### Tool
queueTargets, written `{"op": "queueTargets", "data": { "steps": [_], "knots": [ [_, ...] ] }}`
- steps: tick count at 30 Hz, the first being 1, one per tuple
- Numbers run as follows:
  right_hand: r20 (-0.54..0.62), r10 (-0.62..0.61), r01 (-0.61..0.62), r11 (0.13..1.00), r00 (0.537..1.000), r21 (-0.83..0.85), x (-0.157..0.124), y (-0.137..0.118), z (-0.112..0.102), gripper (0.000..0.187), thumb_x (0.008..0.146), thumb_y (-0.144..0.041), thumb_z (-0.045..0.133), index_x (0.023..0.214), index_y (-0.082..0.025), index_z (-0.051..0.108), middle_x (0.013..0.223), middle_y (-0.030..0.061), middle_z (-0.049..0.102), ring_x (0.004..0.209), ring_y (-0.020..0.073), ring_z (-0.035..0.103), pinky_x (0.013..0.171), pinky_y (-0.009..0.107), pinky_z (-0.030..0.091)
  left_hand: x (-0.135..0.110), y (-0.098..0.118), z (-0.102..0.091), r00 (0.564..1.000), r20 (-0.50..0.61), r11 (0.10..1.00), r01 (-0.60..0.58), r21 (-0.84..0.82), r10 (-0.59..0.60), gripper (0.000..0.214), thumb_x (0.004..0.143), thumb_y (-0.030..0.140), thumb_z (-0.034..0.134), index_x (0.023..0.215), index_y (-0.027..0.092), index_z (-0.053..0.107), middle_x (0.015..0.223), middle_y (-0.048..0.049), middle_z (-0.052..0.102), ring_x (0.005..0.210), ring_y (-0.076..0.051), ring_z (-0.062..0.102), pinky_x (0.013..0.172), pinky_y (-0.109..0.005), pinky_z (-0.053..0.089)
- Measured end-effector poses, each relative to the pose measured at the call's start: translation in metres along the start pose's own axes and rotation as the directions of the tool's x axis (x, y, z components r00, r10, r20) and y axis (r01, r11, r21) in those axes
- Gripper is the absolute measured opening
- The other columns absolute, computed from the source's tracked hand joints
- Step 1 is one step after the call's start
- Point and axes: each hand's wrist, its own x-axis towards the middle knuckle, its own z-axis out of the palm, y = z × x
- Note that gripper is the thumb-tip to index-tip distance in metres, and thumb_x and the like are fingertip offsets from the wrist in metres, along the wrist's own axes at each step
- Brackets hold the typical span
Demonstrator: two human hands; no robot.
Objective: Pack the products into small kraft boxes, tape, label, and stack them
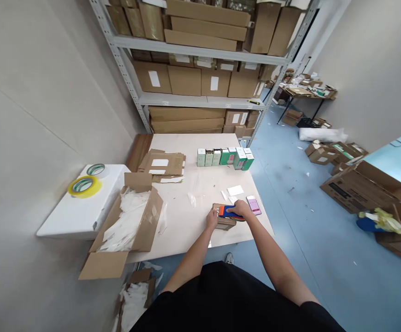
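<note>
My R hand [241, 209] grips blue/orange tape disp. [227, 211] on sm. carton [224, 226]; L hand [212, 218] grasps carton's left end; phone [254, 205] just to right.

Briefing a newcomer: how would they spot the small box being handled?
Find the pale table; near its front edge, the left hand touches a small brown box. Unlike the green-and-white boxes behind, it has a blue-and-orange tool over its top.
</note>
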Motion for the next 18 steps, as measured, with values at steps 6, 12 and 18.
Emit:
{"op": "queueTargets", "data": {
  "steps": [6, 12, 18],
  "knots": [
    [-0.049, 0.062, -0.064, 0.998, 0.997, -0.023, -0.003, 0.059, 0.0, 0.052, 0.076, -0.067, 0.076, 0.086, -0.016, 0.075, 0.095, 0.0144, 0.077, 0.088, 0.0266, 0.072, 0.062, 0.027, 0.042, 0.005, -0.009, -0.004, 1.0, -0.013, 0.999, 0.003, 0.036, -0.002, 0.045, 0.103, 0.042, 0.038, 0.12, 0.015, 0.071, 0.116, -0.0153, 0.076, 0.108, -0.029, 0.07, 0.096, -0.037, 0.051],
    [-0.051, 0.102, -0.104, 0.994, 0.993, -0.035, -0.009, 0.118, -0.008, 0.049, 0.073, -0.066, 0.078, 0.084, -0.018, 0.074, 0.095, 0.0119, 0.076, 0.086, 0.0248, 0.071, 0.061, 0.026, 0.04, 0.011, -0.012, -0.008, 0.998, -0.016, 0.996, -0.052, 0.066, 0.053, 0.046, 0.103, 0.046, 0.039, 0.117, 0.016, 0.071, 0.115, -0.015, 0.076, 0.109, -0.029, 0.069, 0.098, -0.038, 0.05],
    [-0.039, 0.081, -0.079, 0.996, 0.996, 0.049, -0.004, 0.119, 0.007, 0.049, 0.074, -0.068, 0.076, 0.077, -0.019, 0.071, 0.084, 0.0083, 0.074, 0.079, 0.0218, 0.069, 0.057, 0.025, 0.037, 0.021, -0.018, -0.021, 0.997, 0.034, 0.997, -0.068, 0.048, 0.066, 0.047, 0.103, 0.048, 0.039, 0.118, 0.017, 0.071, 0.118, -0.0136, 0.076, 0.113, -0.029, 0.068, 0.1, -0.037, 0.05]
  ]
}}
